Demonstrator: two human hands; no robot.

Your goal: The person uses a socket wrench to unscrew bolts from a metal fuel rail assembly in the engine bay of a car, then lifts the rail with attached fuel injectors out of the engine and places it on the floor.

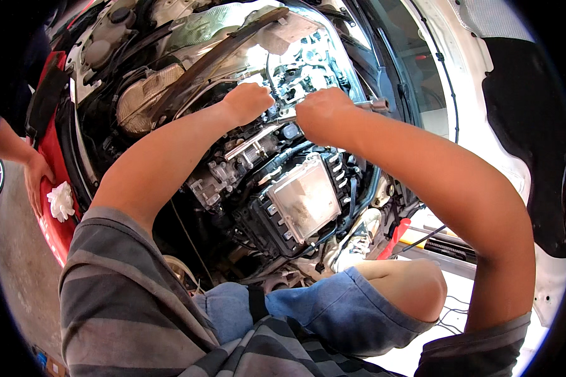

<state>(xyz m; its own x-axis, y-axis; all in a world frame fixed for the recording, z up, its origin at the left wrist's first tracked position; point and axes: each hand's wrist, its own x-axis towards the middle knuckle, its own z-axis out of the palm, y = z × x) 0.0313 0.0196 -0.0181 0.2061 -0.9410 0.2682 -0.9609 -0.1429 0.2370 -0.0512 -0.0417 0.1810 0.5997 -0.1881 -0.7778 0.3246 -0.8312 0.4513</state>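
Note:
Both my hands are over the car engine (251, 147), under a bright work light. My left hand (249, 102) is closed, knuckles up, above the engine's top; whatever its fingers hold is hidden. Just to its right, my right hand (321, 113) is closed around what looks like a metal bar. The bar's thick round end (380, 105) sticks out to the right, beyond my wrist. Nearer to me lies a black unit with a flat silver cover (308, 195) and connectors along its sides. Hoses and cables run beside it.
A long dark strip (214, 60) crosses the engine bay at the upper left. Another person's hand (38, 179) rests on the red bodywork (56, 220) by a crumpled white cloth or glove (61, 202). My bent knee (424, 286) and shoe (361, 235) are among the parts. A red-handled tool (396, 237) lies right of the shoe.

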